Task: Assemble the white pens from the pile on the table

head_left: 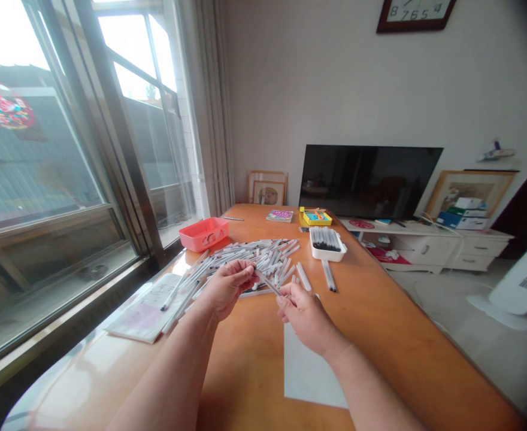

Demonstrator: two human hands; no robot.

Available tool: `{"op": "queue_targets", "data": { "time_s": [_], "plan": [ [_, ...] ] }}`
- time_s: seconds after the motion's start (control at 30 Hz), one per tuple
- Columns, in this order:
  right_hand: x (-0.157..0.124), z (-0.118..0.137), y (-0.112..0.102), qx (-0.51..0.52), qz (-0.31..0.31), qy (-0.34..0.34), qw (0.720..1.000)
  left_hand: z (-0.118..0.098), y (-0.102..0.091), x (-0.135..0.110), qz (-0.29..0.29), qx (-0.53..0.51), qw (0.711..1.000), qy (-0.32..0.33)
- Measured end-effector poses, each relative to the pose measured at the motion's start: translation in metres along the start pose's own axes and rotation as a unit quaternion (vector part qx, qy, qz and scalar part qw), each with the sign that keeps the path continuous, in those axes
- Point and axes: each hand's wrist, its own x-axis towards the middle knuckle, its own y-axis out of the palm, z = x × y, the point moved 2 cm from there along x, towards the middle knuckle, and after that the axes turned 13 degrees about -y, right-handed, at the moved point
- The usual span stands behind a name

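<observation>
Between my two hands, over the table, is a slim pale pen (269, 283) held at a slant. My left hand (231, 288) pinches its far end between thumb and fingers. At the near end, the fingers of my right hand (306, 310) are closed on it. A heap of white and grey pens (245, 256), some with black ends, lies just beyond my hands. Below my right hand is a blank white sheet (309, 371), partly covered by the forearm. A white box (334, 255) of upright-packed pens with black ends stands farther right, with a few pens (329, 276) lying before it.
A red plastic basket (204, 234) stands behind the heap on the left. A printed booklet (140, 314) lies at the left edge, pens across it. At the far end are a colourful book (279, 216) and a yellow box (316, 217). Windows flank the wooden table (241, 371).
</observation>
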Motion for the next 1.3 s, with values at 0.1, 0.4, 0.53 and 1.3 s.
{"op": "queue_targets", "data": {
  "time_s": [0.1,0.4,0.53,1.3],
  "plan": [
    [0.000,0.000,0.003,0.101,0.019,0.028,0.994,-0.001,-0.001,0.000,0.015,-0.004,1.000,-0.001],
    [-0.002,0.013,0.004,0.221,0.038,0.057,0.973,-0.004,0.000,-0.001,0.001,-0.051,0.999,-0.009],
    [-0.001,0.012,0.006,0.189,0.037,0.049,0.980,-0.001,0.001,0.000,-0.044,-0.044,0.998,-0.015],
    [-0.002,0.012,0.007,0.174,0.044,0.062,0.982,0.005,0.006,0.003,-0.012,-0.036,0.999,-0.016]
  ]
}}
